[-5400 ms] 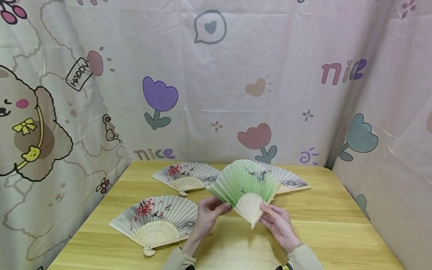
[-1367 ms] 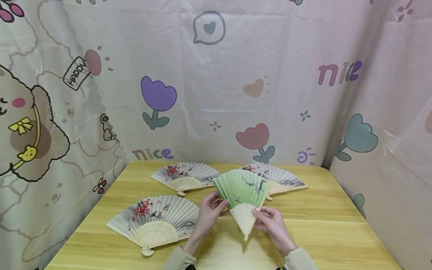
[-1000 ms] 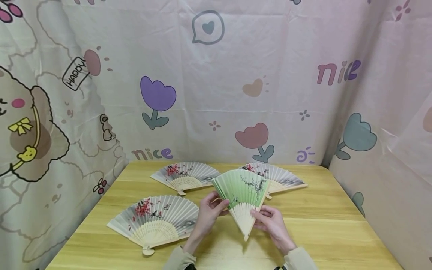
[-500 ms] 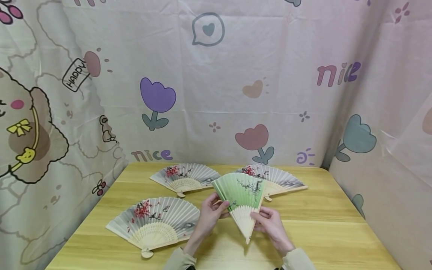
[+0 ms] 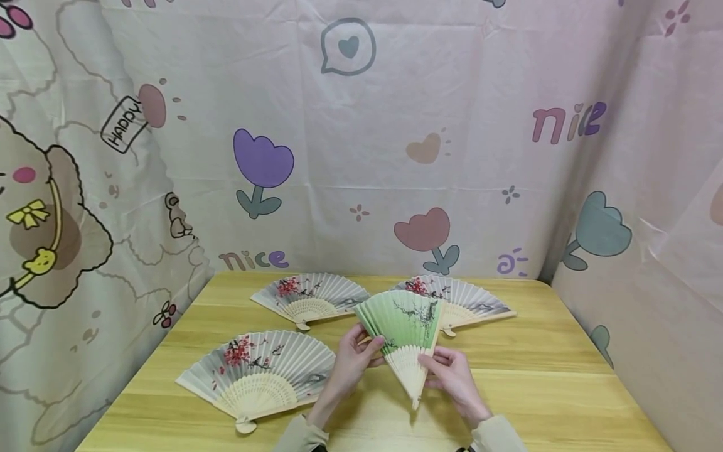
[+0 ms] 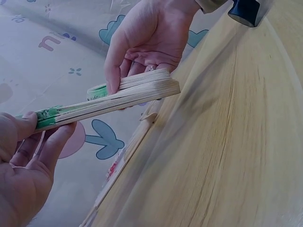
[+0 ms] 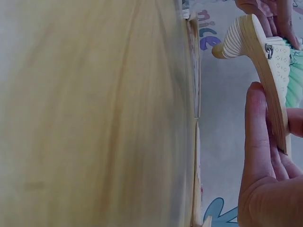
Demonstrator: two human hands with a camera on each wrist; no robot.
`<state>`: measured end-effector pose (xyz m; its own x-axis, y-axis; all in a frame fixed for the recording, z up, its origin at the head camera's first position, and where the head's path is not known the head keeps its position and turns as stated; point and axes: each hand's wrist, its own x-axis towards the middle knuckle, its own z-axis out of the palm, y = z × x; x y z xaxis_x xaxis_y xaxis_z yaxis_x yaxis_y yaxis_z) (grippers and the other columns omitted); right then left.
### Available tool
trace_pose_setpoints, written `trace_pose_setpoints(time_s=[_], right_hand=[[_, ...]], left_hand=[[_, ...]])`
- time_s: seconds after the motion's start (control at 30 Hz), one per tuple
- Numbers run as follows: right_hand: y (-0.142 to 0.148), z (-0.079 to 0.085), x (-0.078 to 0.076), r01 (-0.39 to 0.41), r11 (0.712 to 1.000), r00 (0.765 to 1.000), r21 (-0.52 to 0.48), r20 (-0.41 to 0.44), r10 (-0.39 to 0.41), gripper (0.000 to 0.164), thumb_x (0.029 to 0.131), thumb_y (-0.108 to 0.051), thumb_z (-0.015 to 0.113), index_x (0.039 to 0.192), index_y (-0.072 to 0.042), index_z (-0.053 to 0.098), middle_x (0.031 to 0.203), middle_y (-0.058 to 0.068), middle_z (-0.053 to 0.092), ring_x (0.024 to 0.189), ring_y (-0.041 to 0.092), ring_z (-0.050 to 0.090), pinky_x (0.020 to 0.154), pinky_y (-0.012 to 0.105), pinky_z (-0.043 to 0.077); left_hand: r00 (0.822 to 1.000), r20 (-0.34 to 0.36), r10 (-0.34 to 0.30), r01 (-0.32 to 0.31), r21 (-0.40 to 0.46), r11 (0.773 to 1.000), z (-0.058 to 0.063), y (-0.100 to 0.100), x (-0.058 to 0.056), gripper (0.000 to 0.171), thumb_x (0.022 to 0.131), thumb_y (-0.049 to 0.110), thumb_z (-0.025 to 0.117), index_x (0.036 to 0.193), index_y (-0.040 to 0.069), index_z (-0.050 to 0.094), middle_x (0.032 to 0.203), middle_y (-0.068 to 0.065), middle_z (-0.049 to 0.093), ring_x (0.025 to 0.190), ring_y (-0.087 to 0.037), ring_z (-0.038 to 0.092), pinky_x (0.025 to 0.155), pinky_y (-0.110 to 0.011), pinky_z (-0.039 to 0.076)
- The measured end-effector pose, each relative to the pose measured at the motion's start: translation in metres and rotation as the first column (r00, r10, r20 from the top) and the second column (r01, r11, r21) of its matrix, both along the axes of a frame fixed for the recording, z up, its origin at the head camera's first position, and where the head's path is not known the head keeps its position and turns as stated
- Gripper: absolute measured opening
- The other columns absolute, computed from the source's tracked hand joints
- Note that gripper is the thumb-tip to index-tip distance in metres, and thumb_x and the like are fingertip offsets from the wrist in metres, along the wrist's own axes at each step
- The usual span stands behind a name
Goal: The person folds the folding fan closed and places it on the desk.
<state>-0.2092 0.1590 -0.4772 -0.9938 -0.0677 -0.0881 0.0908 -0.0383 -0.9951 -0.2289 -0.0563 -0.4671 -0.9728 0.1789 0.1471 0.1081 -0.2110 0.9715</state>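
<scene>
A green pleated folding fan with pale wooden ribs is held above the table, partly spread, its pivot end pointing down toward the person. My left hand pinches its left edge between thumb and fingers. On the opposite side, my right hand grips the ribs, thumb on the front and fingers behind. From the left wrist, the ribs appear edge-on as a stack between both hands. A small metal clasp shows near the pivot in the right wrist view.
Three white-grey fans with red blossoms lie spread on the wooden table: one at front left, another at back left, a third at back right, partly behind the green fan. A printed curtain encloses the table.
Over these frames the green fan has gone from widely spread to narrower, and sits lower. Its right edge has come leftward with my right hand; my left hand stays nearly in place.
</scene>
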Motion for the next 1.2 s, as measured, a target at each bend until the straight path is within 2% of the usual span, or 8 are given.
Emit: trace_pose_setpoints(time_s=[0.13, 0.23, 0.47, 0.63, 0.93, 1.07, 1.2], right_hand=[[-0.0008, -0.0005, 0.0008, -0.010, 1.000, 1.000, 0.019, -0.023, 0.011, 0.042, 0.095, -0.006, 0.064, 0.128, 0.018, 0.054, 0.109, 0.022, 0.074, 0.079, 0.010, 0.072, 0.072, 0.031, 0.069], [-0.0014, -0.0009, 0.0006, -0.015, 1.000, 0.999, 0.022, -0.030, 0.016, 0.044, 0.094, -0.007, 0.065, 0.129, 0.018, 0.054, 0.112, 0.024, 0.073, 0.081, 0.010, 0.072, 0.072, 0.031, 0.069], [-0.0027, -0.0019, -0.0014, -0.017, 1.000, 1.000, 0.004, 0.000, 0.017, 0.044, 0.093, -0.010, 0.070, 0.126, 0.015, 0.058, 0.102, 0.010, 0.077, 0.079, 0.011, 0.073, 0.073, 0.033, 0.069], [-0.0019, -0.0010, -0.0009, -0.044, 0.999, 0.999, -0.015, 0.000, 0.044, 0.042, 0.094, -0.010, 0.069, 0.125, 0.016, 0.058, 0.096, 0.002, 0.076, 0.078, 0.011, 0.073, 0.074, 0.034, 0.069], [-0.0008, 0.0001, -0.0015, -0.061, 0.998, 0.998, 0.000, -0.002, 0.061, 0.042, 0.094, -0.008, 0.068, 0.127, 0.017, 0.055, 0.098, 0.005, 0.075, 0.079, 0.011, 0.072, 0.075, 0.036, 0.069], [-0.0008, -0.0005, -0.0015, -0.069, 0.998, 0.998, 0.002, -0.012, 0.069, 0.043, 0.093, -0.008, 0.069, 0.126, 0.017, 0.056, 0.100, 0.009, 0.076, 0.080, 0.012, 0.072, 0.075, 0.036, 0.069], [-0.0024, -0.0005, -0.0010, -0.067, 0.998, 0.998, 0.006, -0.013, 0.067, 0.043, 0.091, -0.008, 0.071, 0.124, 0.016, 0.058, 0.098, 0.006, 0.076, 0.080, 0.012, 0.072, 0.075, 0.034, 0.069]], left_hand=[[1.000, -0.006, -0.004, 0.004, -0.014, 1.000, -0.0005, 0.0002, 0.0001, 0.046, 0.097, 0.005, 0.063, 0.138, -0.009, 0.048, 0.125, -0.034, 0.056, 0.097, -0.020, 0.072, 0.081, -0.032, 0.068], [1.000, -0.001, -0.011, 0.011, -0.008, 1.000, -0.0004, 0.0003, 0.0001, 0.046, 0.097, 0.005, 0.063, 0.138, -0.009, 0.048, 0.125, -0.033, 0.056, 0.098, -0.021, 0.072, 0.082, -0.033, 0.068], [1.000, 0.017, -0.007, 0.007, 0.009, 1.000, -0.0001, -0.0003, 0.0006, 0.046, 0.096, 0.006, 0.066, 0.136, -0.009, 0.050, 0.120, -0.028, 0.057, 0.096, -0.019, 0.070, 0.081, -0.035, 0.068], [1.000, 0.011, -0.007, 0.007, 0.004, 1.000, -0.0011, 0.0000, 0.0003, 0.046, 0.096, 0.006, 0.066, 0.136, -0.009, 0.050, 0.123, -0.029, 0.056, 0.097, -0.020, 0.071, 0.082, -0.035, 0.068], [1.000, 0.019, -0.019, 0.019, 0.005, 1.000, -0.0021, 0.0007, -0.0012, 0.047, 0.096, 0.007, 0.067, 0.136, -0.009, 0.050, 0.126, -0.034, 0.056, 0.097, -0.020, 0.072, 0.082, -0.036, 0.068], [0.999, 0.041, -0.029, 0.028, 0.022, 0.999, -0.0014, 0.0009, -0.0017, 0.046, 0.095, 0.005, 0.068, 0.134, -0.011, 0.050, 0.122, -0.032, 0.061, 0.093, -0.016, 0.073, 0.082, -0.037, 0.068], [0.998, 0.046, -0.036, 0.034, 0.035, 0.999, -0.0025, 0.0002, -0.0021, 0.048, 0.094, 0.006, 0.069, 0.133, -0.011, 0.050, 0.118, -0.027, 0.065, 0.091, -0.013, 0.073, 0.082, -0.037, 0.068]])
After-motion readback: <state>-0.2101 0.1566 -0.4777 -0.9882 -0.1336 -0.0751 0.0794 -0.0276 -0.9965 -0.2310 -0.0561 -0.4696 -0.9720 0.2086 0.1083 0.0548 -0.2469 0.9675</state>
